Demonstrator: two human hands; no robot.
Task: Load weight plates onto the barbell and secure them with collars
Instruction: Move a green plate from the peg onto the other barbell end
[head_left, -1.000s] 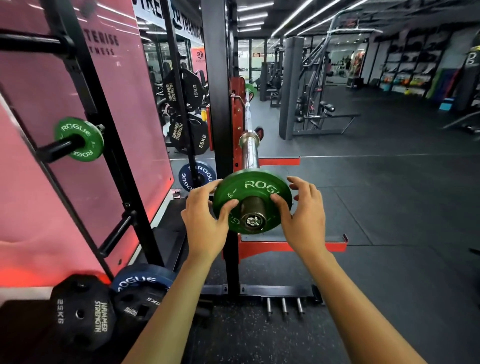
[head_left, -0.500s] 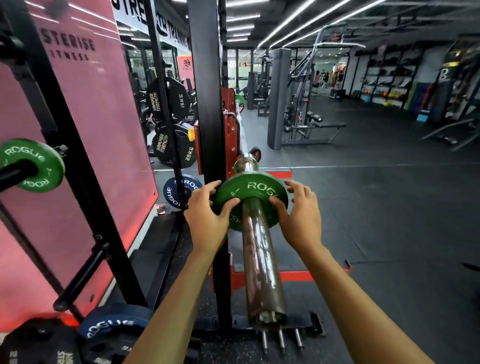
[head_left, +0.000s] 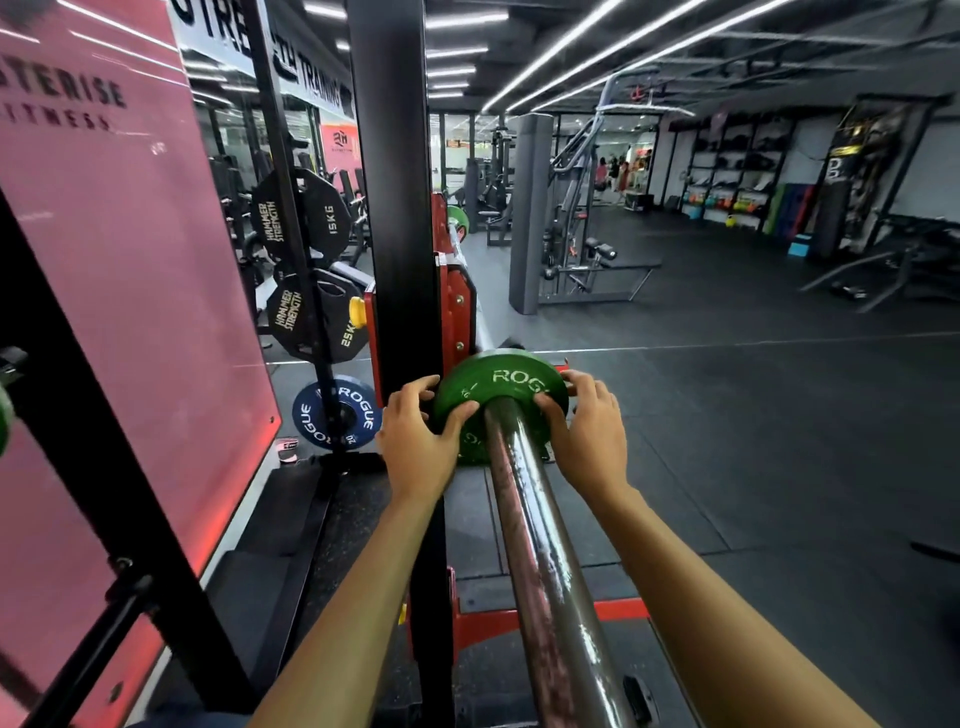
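Observation:
A small green Rogue weight plate sits far along the steel barbell sleeve, close to the red rack hook. My left hand grips the plate's left edge, thumb on its face and fingers behind the rim. On the opposite edge my right hand holds it the same way. The sleeve runs from the plate toward me between my forearms. Another green plate shows on the bar's far end. No collar is in view.
The black rack upright stands just left of the plate. Black Hammer Strength plates and a blue Rogue plate hang on storage pegs at left, beside a pink panel. Black rubber floor spreads to the right, machines behind.
Both hands have slid the green plate from the sleeve's outer end inward along the bar to near the rack. The view has moved closer, so more bare sleeve shows in front.

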